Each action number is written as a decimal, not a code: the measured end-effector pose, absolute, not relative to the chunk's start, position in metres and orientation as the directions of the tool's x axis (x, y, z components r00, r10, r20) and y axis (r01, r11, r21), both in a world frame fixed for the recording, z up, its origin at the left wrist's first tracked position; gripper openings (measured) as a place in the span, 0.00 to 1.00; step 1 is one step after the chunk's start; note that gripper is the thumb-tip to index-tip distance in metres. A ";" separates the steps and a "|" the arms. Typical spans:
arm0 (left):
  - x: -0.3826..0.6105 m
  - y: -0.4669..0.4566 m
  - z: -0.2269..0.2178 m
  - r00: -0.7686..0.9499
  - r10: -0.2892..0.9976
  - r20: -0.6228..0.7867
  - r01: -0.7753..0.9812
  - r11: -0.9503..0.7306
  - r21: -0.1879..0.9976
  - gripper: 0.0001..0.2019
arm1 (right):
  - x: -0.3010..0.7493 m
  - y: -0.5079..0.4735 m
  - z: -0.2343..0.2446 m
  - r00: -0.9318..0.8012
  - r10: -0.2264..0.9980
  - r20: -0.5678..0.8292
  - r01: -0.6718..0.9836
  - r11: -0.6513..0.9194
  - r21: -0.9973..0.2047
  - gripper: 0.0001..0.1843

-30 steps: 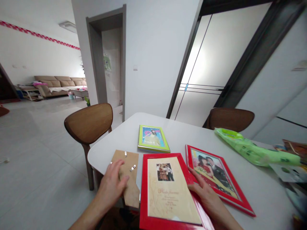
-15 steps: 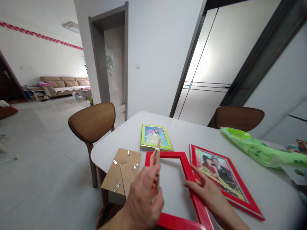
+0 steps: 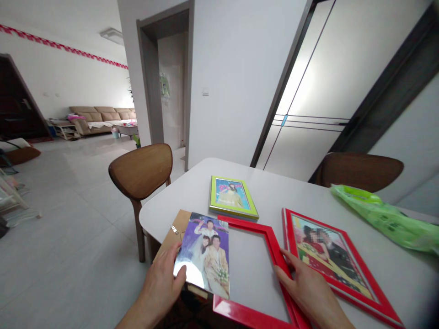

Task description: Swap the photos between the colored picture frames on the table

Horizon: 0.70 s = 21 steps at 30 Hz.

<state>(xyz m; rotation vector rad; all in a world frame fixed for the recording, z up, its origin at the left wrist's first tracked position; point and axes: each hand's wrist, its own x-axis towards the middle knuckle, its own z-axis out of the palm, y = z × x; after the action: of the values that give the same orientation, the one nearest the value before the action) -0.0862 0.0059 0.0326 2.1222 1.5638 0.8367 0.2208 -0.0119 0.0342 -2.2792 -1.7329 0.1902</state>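
Note:
An empty red picture frame [image 3: 270,237] lies on the white table [image 3: 274,192] in front of me. My left hand [image 3: 161,283] rests on a glossy wedding photo [image 3: 206,253], which lies face up over the frame's left side and over a brown backing board [image 3: 173,230]; the fingers are spread on the photo's lower left corner. My right hand [image 3: 305,292] lies flat against the frame's right edge with its fingers apart. A second red frame [image 3: 332,262] holding a couple's photo lies to the right. A green frame [image 3: 232,196] with a picture lies farther back.
A green plastic bag [image 3: 384,214] lies at the table's right. One wooden chair [image 3: 142,171] stands at the table's left, another [image 3: 356,169] at the far side. Open tiled floor stretches left toward a sofa [image 3: 99,116]. A doorway and sliding doors are behind the table.
The paper insert was lifted out of the red frame, leaving it empty. My left hand now holds a wedding photo flat over the frame's left side and the backing board. The view shifted left.

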 end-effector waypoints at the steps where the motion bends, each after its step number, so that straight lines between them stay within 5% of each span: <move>1: -0.087 0.007 0.032 0.226 0.942 0.249 0.752 -0.331 0.570 0.20 | 0.221 -0.012 0.033 0.263 0.963 0.054 0.931 -0.239 -0.275 0.29; 6: -0.090 0.007 0.035 0.275 0.926 0.259 0.820 -0.366 0.440 0.17 | 0.218 -0.014 0.037 0.239 0.966 0.101 0.952 -0.212 -0.219 0.23; 9: -0.085 0.002 0.040 0.329 0.903 0.277 0.807 -0.421 0.413 0.18 | 0.199 -0.012 0.044 0.206 0.964 0.171 0.913 -0.126 -0.388 0.24; 14: -0.063 -0.006 0.040 0.547 0.797 0.256 0.675 -0.601 0.428 0.28 | 0.142 0.005 0.045 0.134 0.981 -0.142 0.339 -0.180 -0.923 0.34; 17: -0.054 -0.007 0.036 0.625 0.747 0.226 0.631 -0.654 0.418 0.33 | 0.118 0.017 0.043 0.065 0.954 -0.294 -0.007 -0.294 -0.956 0.34; 21: -0.048 -0.003 0.036 0.618 0.748 0.243 0.634 -0.656 0.409 0.33 | 0.110 0.026 0.053 0.034 0.971 -0.235 -0.176 -0.226 -0.958 0.22</move>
<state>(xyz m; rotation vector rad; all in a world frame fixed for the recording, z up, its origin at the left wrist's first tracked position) -0.0479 -0.0034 0.0360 2.5612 1.1227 0.5749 0.1102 0.0255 0.0527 -1.2700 -0.9211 1.4117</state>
